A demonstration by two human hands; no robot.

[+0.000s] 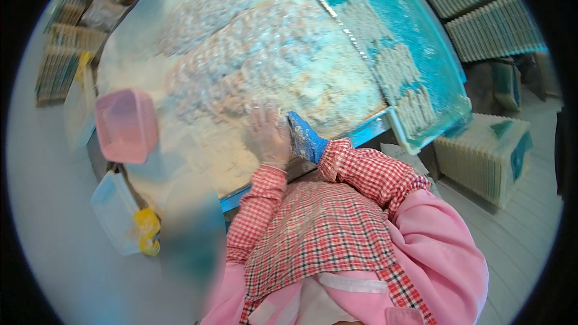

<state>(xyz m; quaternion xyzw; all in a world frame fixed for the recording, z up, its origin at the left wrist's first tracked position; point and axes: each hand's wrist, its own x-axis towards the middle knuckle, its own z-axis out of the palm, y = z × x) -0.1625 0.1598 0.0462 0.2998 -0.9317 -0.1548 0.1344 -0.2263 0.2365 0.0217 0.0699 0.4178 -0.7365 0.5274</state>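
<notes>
My left hand [269,137], in a thin see-through glove dusted with flour, lies with its fingers stretched toward the near edge of a heap of floured pieces [241,54]. The kind of these pieces cannot be made out. Close against its right side is my right hand [307,138], in a blue glove with pale powder on it. The right hand's fingers are mostly hidden, and nothing shows in its grip. Loose flour [198,150] covers the tabletop around and in front of both hands.
A pink plastic basket [126,126] stands at the table's left. To the right, a turquoise tray [430,54] holds rows of pale coated strips [397,72]. Stacked trays [481,156] stand at right. A bluish tub [117,213] with yellow plastic is at lower left.
</notes>
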